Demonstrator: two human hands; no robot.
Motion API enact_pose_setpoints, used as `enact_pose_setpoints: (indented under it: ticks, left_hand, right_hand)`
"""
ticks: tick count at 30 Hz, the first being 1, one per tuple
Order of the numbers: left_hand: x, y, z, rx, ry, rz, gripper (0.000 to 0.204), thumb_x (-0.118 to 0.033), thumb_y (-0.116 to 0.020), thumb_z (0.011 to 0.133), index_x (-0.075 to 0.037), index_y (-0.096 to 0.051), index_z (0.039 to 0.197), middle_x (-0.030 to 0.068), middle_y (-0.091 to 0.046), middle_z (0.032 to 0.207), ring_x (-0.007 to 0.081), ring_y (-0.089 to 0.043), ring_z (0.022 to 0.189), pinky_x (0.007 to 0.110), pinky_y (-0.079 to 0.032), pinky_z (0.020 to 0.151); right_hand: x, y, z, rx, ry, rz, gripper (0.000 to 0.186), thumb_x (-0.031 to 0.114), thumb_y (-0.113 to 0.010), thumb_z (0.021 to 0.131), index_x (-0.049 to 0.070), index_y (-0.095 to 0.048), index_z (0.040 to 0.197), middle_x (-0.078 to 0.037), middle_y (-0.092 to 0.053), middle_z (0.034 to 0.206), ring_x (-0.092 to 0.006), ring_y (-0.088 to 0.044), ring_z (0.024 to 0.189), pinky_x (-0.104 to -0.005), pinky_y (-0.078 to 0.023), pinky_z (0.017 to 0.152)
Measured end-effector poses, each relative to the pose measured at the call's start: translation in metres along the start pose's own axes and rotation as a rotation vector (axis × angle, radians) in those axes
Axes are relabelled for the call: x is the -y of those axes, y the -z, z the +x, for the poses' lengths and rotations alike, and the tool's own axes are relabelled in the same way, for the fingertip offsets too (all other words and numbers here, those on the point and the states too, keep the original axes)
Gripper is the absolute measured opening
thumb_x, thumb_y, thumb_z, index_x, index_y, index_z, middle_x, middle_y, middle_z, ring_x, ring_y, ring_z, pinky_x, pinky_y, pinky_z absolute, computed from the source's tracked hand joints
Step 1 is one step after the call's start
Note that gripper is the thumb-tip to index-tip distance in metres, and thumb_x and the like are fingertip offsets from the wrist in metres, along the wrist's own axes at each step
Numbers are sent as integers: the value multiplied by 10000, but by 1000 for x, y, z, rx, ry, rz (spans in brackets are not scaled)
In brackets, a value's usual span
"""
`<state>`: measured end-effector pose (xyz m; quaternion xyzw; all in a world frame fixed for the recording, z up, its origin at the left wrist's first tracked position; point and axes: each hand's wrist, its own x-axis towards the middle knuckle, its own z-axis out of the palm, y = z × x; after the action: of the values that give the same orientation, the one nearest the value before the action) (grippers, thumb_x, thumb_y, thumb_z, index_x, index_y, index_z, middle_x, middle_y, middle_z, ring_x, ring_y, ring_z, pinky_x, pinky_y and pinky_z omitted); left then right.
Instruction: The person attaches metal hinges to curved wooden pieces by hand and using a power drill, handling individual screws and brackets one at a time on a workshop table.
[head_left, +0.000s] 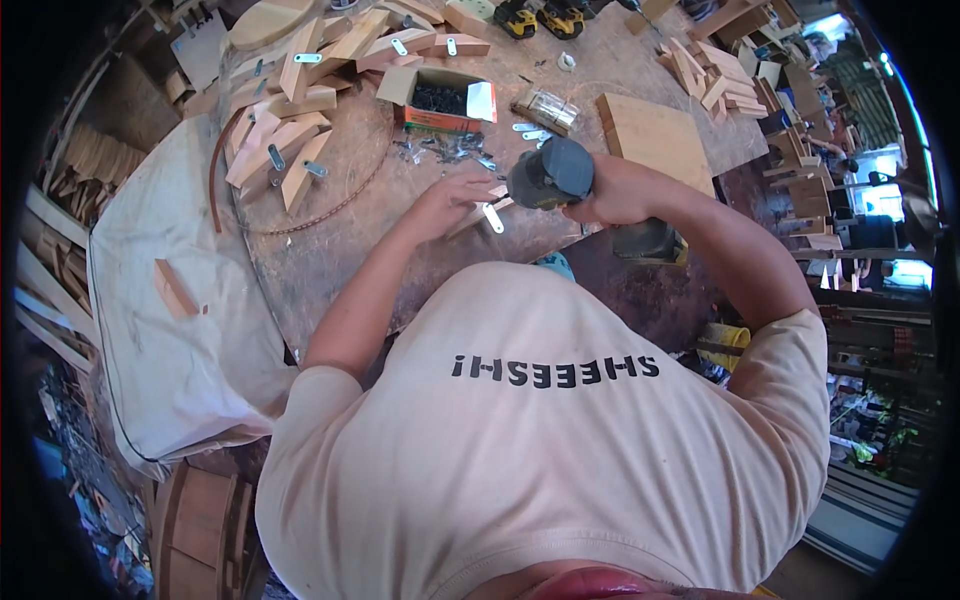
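Observation:
My right hand grips a dark cordless drill, its front end pointing left toward my left hand. Close to that end, my left hand reaches in with its fingers drawn together; whatever they pinch is too small to make out. Under and beside those fingers lies a small wooden piece near the table's front edge. A silver metal plate with rounded ends sticks out from it. Loose dark screws are scattered on the tabletop just beyond my left hand.
Past the screws stands an open orange cardboard box filled with dark screws. Wooden pieces with metal plates are heaped at left. A thick wooden board lies at right, more wood pieces behind it. Yellow-and-black power tools sit at the back.

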<state>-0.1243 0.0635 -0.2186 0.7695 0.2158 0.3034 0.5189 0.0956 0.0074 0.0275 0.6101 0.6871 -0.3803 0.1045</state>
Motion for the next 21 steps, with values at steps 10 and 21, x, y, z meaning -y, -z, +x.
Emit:
enact_pose_setpoints:
  ticks: [10,21]
  left_hand:
    - [27,-12,1,7,82,-142,481,188,-477,777,-65,-669,1138,107,-550,1310,216,-511,1218,280,-386,1009]
    - [16,-14,-4,-39,123,-166,476,161,-456,775,-53,-659,1148,111,-631,1205,199,-582,1125,274,-424,972]
  right_hand:
    - [7,3,23,73,-92,-40,282,252,-649,759,-29,-650,787,-89,-634,652,-174,-630,541,-309,-513,527]
    - [10,7,29,78,-102,-85,287,256,-649,750,-29,-651,708,-93,-638,614,-178,-626,525,-315,-508,529]
